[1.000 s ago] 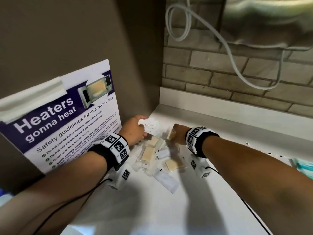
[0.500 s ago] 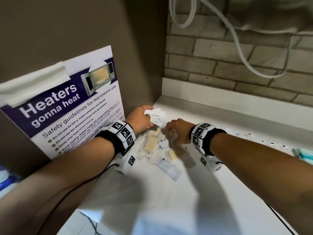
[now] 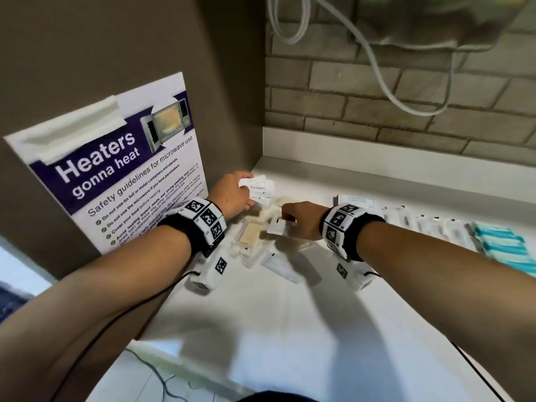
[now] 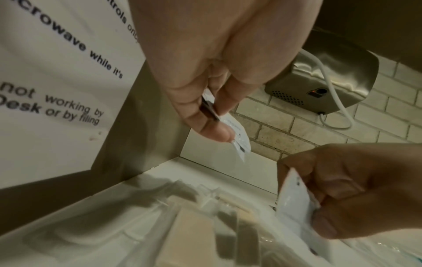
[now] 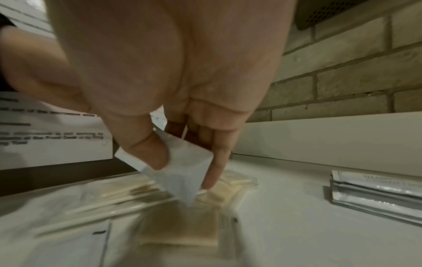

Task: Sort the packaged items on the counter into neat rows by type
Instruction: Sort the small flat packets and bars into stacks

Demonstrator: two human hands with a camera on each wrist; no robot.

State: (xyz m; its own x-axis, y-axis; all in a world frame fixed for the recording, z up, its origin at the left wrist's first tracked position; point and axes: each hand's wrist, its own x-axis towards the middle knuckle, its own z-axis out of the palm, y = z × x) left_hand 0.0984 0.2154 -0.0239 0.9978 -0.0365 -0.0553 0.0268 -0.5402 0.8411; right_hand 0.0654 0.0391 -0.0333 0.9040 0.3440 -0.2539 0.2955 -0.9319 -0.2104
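My left hand (image 3: 235,195) pinches a small stack of white toothpaste sachets (image 3: 259,188) above the back left corner of the counter; thumb and fingers clamp the sachets (image 4: 237,137) in the left wrist view. My right hand (image 3: 301,220) pinches one white sachet (image 5: 182,168) between thumb and fingers, just above a loose pile of clear packets with beige pads (image 3: 251,236). That same sachet (image 3: 278,227) shows under the right hand in the head view. Another white sachet (image 3: 280,265) lies flat at the pile's front.
The white counter (image 3: 290,329) meets a brown side panel carrying a microwave safety poster (image 3: 121,175) on the left. Silver-white packets (image 5: 374,186) are stacked by the back ledge. A row of clear-wrapped items (image 3: 429,227) and teal packets (image 3: 504,248) lies to the right.
My right hand drew back from the far side of the pile and lifted a white sachet. The left hand kept holding its sachets in the corner. The head camera shifted.
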